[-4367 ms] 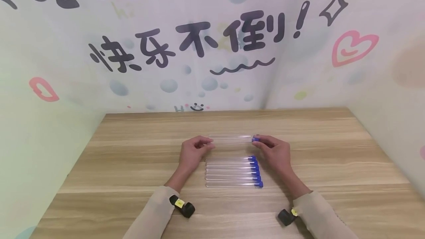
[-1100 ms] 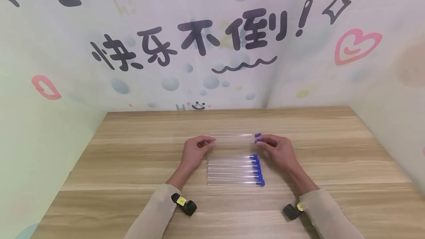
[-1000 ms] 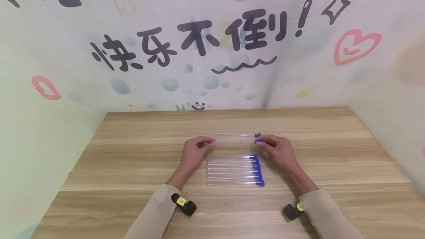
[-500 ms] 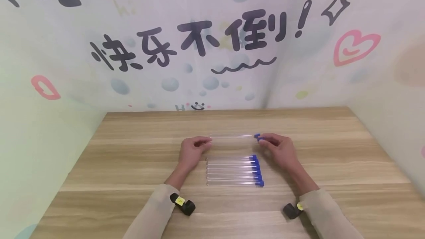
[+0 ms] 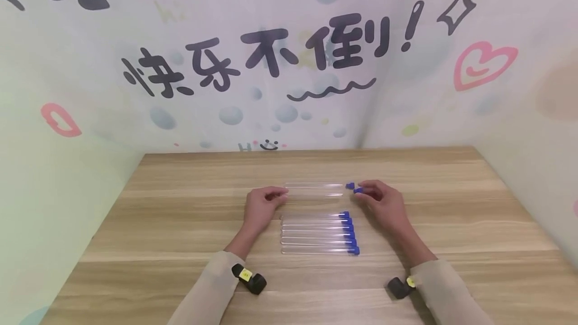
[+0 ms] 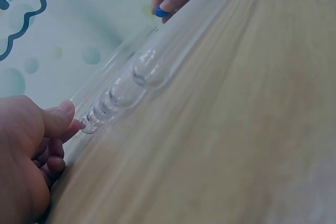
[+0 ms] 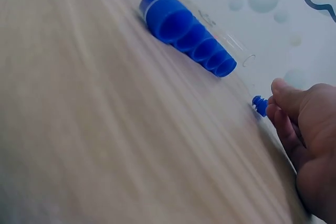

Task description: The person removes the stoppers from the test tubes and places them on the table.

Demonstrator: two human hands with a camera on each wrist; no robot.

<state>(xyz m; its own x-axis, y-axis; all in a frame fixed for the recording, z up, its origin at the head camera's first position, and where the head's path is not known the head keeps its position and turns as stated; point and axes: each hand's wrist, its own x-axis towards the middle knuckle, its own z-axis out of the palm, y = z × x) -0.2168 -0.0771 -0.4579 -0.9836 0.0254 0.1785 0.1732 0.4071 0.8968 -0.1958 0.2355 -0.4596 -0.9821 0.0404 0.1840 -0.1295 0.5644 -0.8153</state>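
In the head view my left hand (image 5: pixel 265 205) pinches the rounded end of a clear test tube (image 5: pixel 322 195) between thumb and fingers. My right hand (image 5: pixel 384 202) pinches a blue stopper (image 5: pixel 358 190), held a little to the right of that tube's uncapped mouth. The right wrist view has the ridged stopper (image 7: pixel 260 106) at the fingertips and the tube's round mouth (image 7: pixel 249 60) apart from it. Just behind lies a second clear tube (image 5: pixel 313 185), with another blue stopper (image 5: pixel 350 185) off its end.
Nearer the person, a row of several capped test tubes (image 5: pixel 316 234) lies side by side, blue caps to the right. All lie on a wood-grain table (image 5: pixel 180 224). A printed white curtain (image 5: pixel 217 129) stands behind the far edge. Black wrist cameras (image 5: pixel 255 282) sit at both sleeves.
My right hand has drawn back to the right with the blue stopper, widening the gap from the nearer tube's mouth. My left hand has stayed at the tube's rounded end, with only a slight shift.
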